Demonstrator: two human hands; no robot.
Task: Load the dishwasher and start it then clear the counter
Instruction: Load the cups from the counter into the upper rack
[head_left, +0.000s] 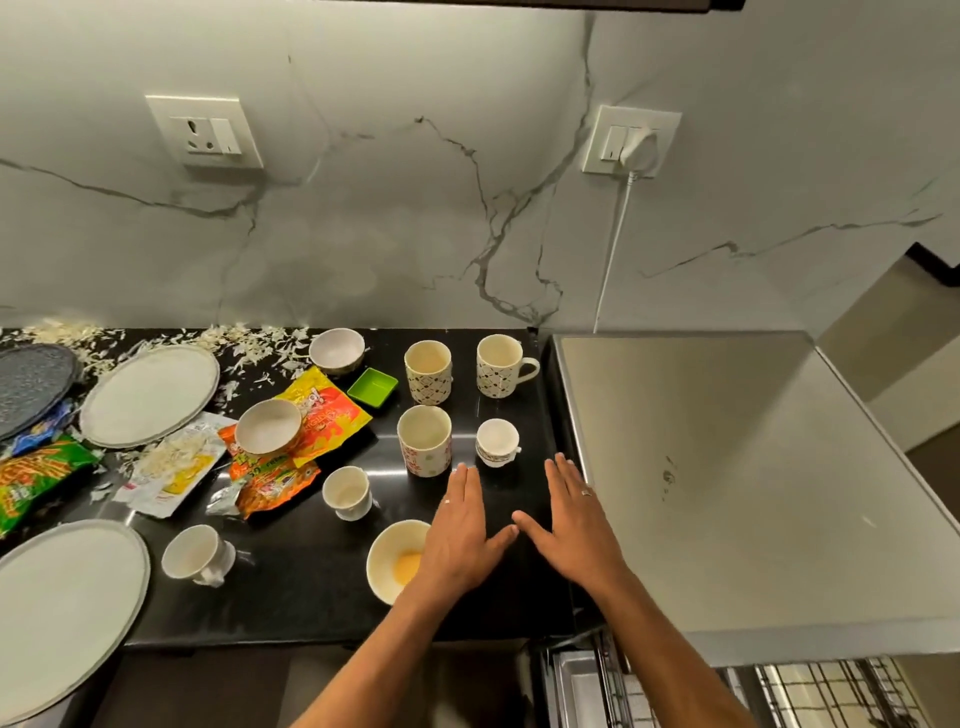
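Observation:
My left hand (460, 530) and my right hand (569, 519) lie flat, fingers straight, on the black counter (291, 597), thumbs nearly touching, holding nothing. Just beyond my fingertips stand a tall mug (424, 440) and a small cup (497, 442). Two patterned mugs (428, 372) (501, 365) stand further back. A bowl with yellow residue (397, 561) sits partly under my left wrist. The dishwasher's steel top (727, 467) is to the right, with its open rack (779, 691) below.
Left of the mugs are two small cups (347, 492) (195, 555), two bowls (267, 427) (337, 351), a green dish (372, 386), snack wrappers (311, 415), white plates (150, 395) (57, 608), a dark plate (31, 382) and scattered white shreds. A plugged cord (615, 244) hangs down the marble wall.

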